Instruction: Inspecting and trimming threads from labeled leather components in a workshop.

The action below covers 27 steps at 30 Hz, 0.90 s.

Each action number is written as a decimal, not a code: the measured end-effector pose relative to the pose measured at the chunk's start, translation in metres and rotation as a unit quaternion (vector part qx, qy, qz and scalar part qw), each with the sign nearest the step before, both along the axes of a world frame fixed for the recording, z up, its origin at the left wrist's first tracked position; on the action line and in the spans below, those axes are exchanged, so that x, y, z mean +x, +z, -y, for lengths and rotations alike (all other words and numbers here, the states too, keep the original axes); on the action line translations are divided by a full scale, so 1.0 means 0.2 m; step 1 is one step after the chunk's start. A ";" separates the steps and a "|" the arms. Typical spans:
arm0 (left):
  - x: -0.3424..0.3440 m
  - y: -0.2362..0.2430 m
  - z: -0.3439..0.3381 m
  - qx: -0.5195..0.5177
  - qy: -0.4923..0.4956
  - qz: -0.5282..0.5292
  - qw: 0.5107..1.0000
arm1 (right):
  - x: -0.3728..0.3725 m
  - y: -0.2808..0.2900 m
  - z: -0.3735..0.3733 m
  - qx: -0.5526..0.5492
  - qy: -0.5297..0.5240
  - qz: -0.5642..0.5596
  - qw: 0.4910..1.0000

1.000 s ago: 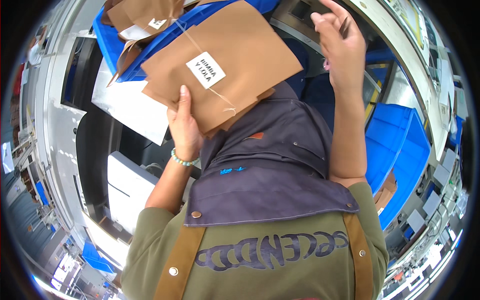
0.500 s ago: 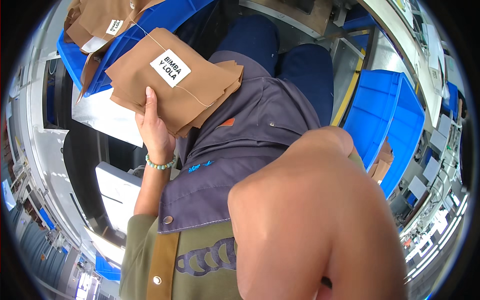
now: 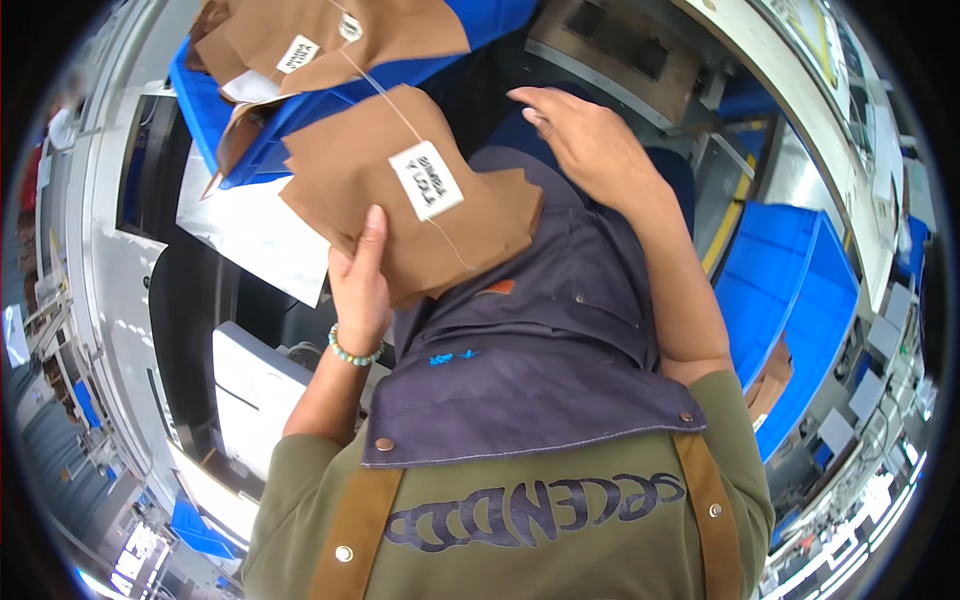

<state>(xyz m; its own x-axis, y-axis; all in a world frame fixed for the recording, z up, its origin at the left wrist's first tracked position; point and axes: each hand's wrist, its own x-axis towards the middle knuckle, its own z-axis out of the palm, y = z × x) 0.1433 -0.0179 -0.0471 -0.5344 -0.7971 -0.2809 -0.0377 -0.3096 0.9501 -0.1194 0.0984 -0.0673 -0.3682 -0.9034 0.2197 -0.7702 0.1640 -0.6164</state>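
1. Workstations (image 3: 880,390) ring the rim, 3–4 o'clock, cluttered; more at 8–9. Strip lights (image 3: 850,560) at 4 o'clock.
2. Grey metal bench (image 3: 120,270), 9 o'clock, paint worn in spots. Pale bench edge (image 3: 790,110) curves by at 1–2 o'clock.
3. Dark grey-purple apron (image 3: 540,390) over lap, centre; olive shirt (image 3: 540,560) at 6 o'clock.
4. Blue bin (image 3: 195,120), 11 o'clock, brown pieces (image 3: 390,35) heaped over its rim.
5. Second blue bin (image 3: 755,265), 3 o'clock, tilted in view, brown pieces inside.
6. Stack of brown sheets (image 3: 340,150), 11 o'clock, just below first bin, edges uneven, overlapping apron in view; contact with apron can't tell.
7. White panel (image 3: 240,225), 10 o'clock, flat. White housing (image 3: 255,400), 8 o'clock.
8. Right hand (image 3: 590,145), 1 o'clock: fingers extended, close together, nothing seen in grasp.
9. Left hand (image 3: 361,290), 9 o'clock: gripping stack edge, thumb on top, other fingers hidden underneath.
10. White label (image 3: 427,180) on stack, 11 o'clock, thin thread across it.
11. Beaded bracelet (image 3: 354,353), left wrist, 8 o'clock.
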 end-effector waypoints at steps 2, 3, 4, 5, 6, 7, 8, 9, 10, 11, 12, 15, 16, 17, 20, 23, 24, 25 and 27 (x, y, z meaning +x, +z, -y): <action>0.04 0.03 0.02 -0.006 -0.011 -0.014 1.000 | -0.03 0.11 0.09 0.237 -0.022 -0.040 0.970; 0.07 0.04 0.03 -0.011 -0.053 -0.004 0.999 | -0.01 0.16 0.15 0.232 -0.024 -0.025 0.972; 0.08 0.07 0.04 -0.017 -0.102 0.004 0.995 | 0.00 0.16 0.20 0.225 -0.021 -0.029 0.974; 0.09 0.09 0.06 -0.012 -0.130 0.021 0.991 | 0.02 0.15 0.26 0.068 0.029 0.061 0.995; 0.09 0.11 0.07 -0.016 -0.129 0.018 0.991 | 0.03 0.14 0.32 -0.091 0.079 0.149 0.981; 0.09 0.14 0.07 -0.010 -0.133 0.025 0.991 | 0.06 0.18 0.37 -0.069 0.146 0.292 0.943; 0.09 0.17 0.07 -0.004 -0.136 0.032 0.990 | 0.08 0.18 0.43 -0.059 0.232 0.355 0.904; 0.09 0.18 0.08 -0.005 -0.135 0.032 0.990 | 0.09 0.19 0.47 0.014 0.269 0.362 0.893; 0.09 0.20 0.10 -0.005 -0.153 0.042 0.987 | 0.09 0.20 0.50 0.086 0.302 0.366 0.876; 0.10 0.21 0.11 -0.004 -0.173 0.051 0.984 | 0.08 0.14 0.52 0.149 0.290 0.292 0.899; 0.10 0.22 0.14 -0.003 -0.175 0.051 0.983 | 0.05 0.13 0.51 0.149 0.287 0.292 0.900; 0.14 0.25 0.23 0.007 -0.150 0.066 0.986 | -0.03 0.09 0.45 0.220 0.254 0.053 0.940; 0.15 0.28 0.27 0.013 -0.152 0.083 0.985 | -0.04 0.08 0.43 0.222 0.257 0.055 0.939; 0.15 0.28 0.29 0.010 -0.147 0.095 0.984 | -0.05 0.07 0.40 0.195 0.255 0.027 0.947; 0.16 0.28 0.33 0.004 -0.152 0.121 0.981 | -0.06 0.05 0.34 0.182 0.251 0.010 0.951; 0.15 0.28 0.34 0.006 -0.206 0.109 0.972 | -0.07 -0.03 0.30 0.070 0.227 -0.033 0.971; 0.15 0.29 0.33 0.006 -0.209 0.110 0.972 | -0.07 -0.05 0.30 0.054 0.200 -0.085 0.975; 0.14 0.29 0.32 -0.006 -0.222 0.120 0.968 | -0.07 -0.05 0.30 0.037 0.174 -0.136 0.974; 0.13 0.29 0.30 -0.019 -0.236 0.131 0.963 | -0.07 -0.04 0.30 0.011 0.153 -0.156 0.976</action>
